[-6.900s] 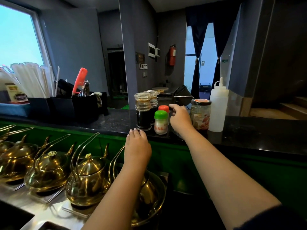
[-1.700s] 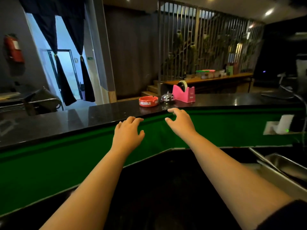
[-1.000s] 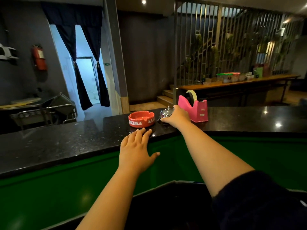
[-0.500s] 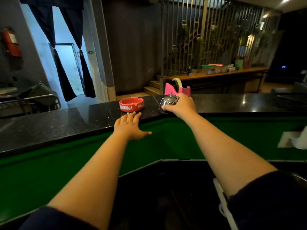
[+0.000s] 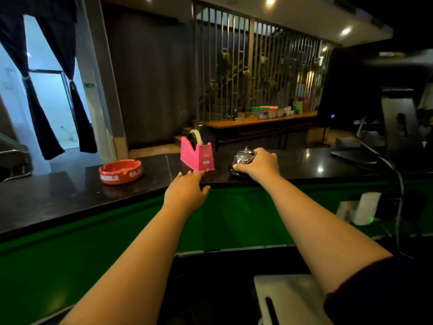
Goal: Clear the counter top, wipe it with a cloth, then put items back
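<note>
Right hand [image 5: 257, 164] curled over domed chrome bell [image 5: 242, 158], left hand [image 5: 187, 192] flat, fingers straight on glossy black stone counter [image 5: 58, 198], wedge-shaped pink plastic tape dispenser [image 5: 198, 156], round red ashtray [image 5: 120, 171].

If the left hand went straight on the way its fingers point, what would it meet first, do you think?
Most likely the pink plastic tape dispenser: the left hand points at its near corner, fingertips just short of it, though depth is unclear.
</note>
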A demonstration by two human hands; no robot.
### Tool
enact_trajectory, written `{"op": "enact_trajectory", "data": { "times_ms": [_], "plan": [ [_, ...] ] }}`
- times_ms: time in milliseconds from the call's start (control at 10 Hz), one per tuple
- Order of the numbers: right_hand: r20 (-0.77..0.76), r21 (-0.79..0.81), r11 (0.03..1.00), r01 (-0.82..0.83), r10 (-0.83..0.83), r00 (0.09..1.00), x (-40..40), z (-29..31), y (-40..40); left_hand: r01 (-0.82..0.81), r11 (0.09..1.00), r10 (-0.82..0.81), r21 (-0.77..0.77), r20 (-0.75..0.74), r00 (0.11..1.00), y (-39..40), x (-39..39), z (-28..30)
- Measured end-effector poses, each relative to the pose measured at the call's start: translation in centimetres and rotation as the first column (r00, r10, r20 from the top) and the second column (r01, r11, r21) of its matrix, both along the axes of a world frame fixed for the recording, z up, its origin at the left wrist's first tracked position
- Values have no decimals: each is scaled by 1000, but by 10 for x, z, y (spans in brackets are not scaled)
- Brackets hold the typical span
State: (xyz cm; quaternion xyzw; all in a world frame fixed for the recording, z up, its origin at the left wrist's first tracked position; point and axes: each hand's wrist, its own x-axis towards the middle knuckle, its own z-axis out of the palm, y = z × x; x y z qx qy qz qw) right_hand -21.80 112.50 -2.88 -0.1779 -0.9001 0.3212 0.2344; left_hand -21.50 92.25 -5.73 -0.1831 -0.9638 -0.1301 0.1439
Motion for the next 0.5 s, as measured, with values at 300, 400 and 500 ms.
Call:
{"op": "enact_trajectory", "data": {
  "times_ms": [300, 400, 500],
  "plan": [
    [46, -21, 1000, -21, 21, 999, -61, -9, 22, -101, 991, 118, 90, -209, 971, 24, -14, -23],
    [71, -68, 998, -19, 24, 997, -75, -10, 22, -150, 986, 160, 67, -177, 971, 25, -12, -19],
    [85, -53, 999, 8, -3, 996, -80, -11, 19, -159, 984, 171, 77, -188, 967, 27, -9, -16]
  ]
}}
